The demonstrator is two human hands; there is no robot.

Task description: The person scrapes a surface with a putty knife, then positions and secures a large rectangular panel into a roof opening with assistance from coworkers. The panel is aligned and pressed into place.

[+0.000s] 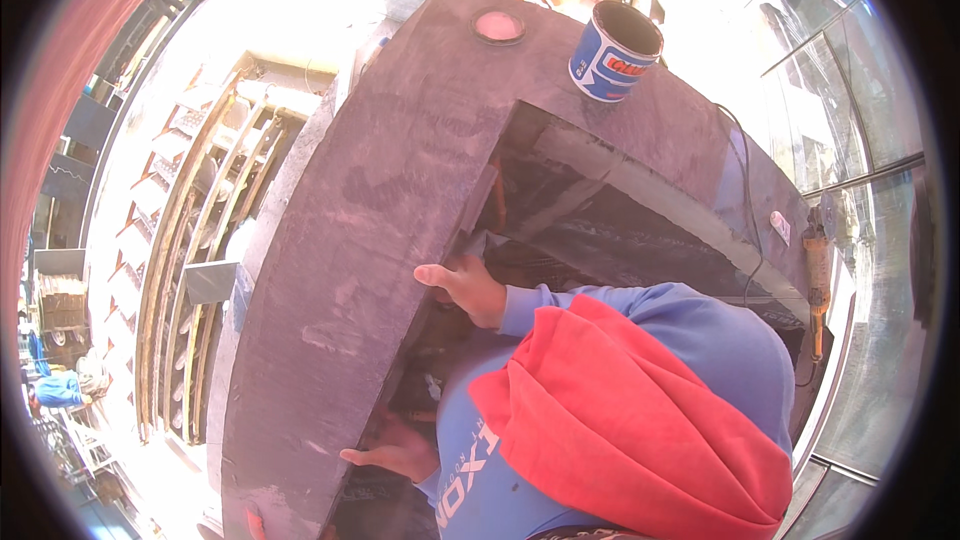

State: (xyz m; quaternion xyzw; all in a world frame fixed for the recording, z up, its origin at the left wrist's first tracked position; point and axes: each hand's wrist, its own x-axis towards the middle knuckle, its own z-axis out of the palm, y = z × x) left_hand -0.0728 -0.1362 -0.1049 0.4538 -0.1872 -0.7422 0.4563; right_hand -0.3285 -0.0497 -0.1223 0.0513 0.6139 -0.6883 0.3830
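Note:
My right hand, the upper one, grips the inner edge of a large dark, curved panel, its thumb on the top face. Lower down, my left hand holds the same edge with the thumb laid over it. The fingers of both hands are mostly hidden behind the edge. Within the panel's frame is a dark recess. My torso in a blue sweatshirt leans there, and a red cloth hangs over it.
On the panel's far end stand a blue-and-white tin and a round lid of pink paste. At right lie an orange power tool, its cord and a small tube. Long wooden strips and another person are at left.

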